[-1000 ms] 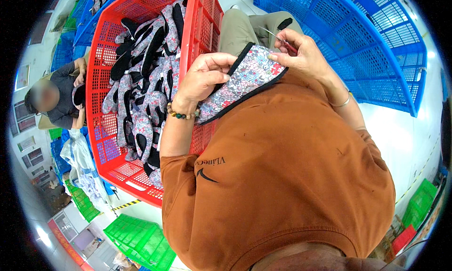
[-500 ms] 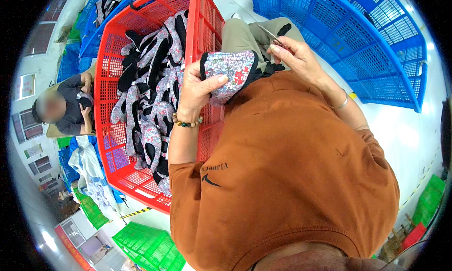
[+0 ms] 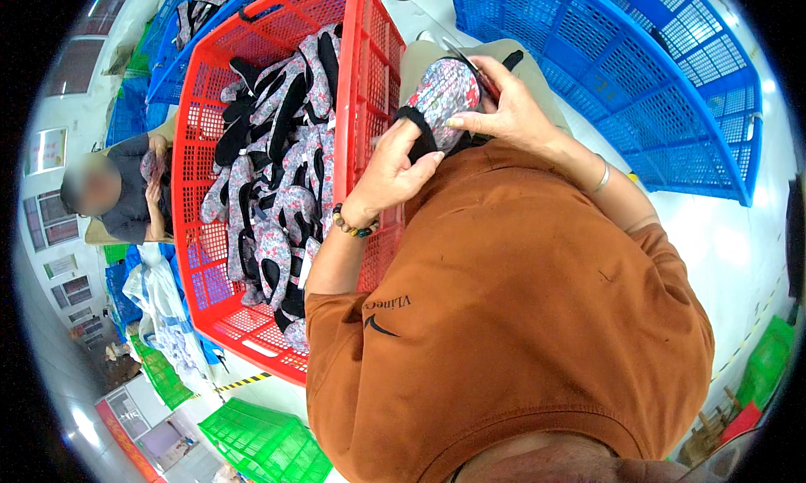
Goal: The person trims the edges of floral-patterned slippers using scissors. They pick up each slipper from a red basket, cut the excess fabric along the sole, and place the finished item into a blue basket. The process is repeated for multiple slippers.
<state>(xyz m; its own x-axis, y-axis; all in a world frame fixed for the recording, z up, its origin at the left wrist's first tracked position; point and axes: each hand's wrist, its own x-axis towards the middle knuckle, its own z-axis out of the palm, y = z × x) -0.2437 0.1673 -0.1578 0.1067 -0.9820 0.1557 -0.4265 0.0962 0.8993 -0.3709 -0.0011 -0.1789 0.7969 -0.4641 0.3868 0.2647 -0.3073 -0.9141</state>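
A floral slipper (image 3: 445, 93) with black trim is held over my lap. My left hand (image 3: 393, 168) grips its black-edged opening, the fingers partly inside it and the thumb outside. My right hand (image 3: 516, 109) is closed at the slipper's far right side, its thumb against the floral cloth. Slim metal scissors (image 3: 457, 52) stick out from the right hand's fingers, lying along the slipper's far edge. Their handles are hidden by the hand, so I cannot tell whether the blades are apart.
Left of me stands a red plastic basket (image 3: 357, 88) with many floral-and-black slippers (image 3: 281, 172) piled inside. Blue crates (image 3: 604, 80) stand at the far right. A green crate (image 3: 264, 441) is at the lower left. Beyond the basket sits another person (image 3: 126, 185), handling something small.
The slipper has turned from showing its broad floral side to pointing away, its opening toward my left hand. My right hand has come in from the right, bringing the scissors against it.
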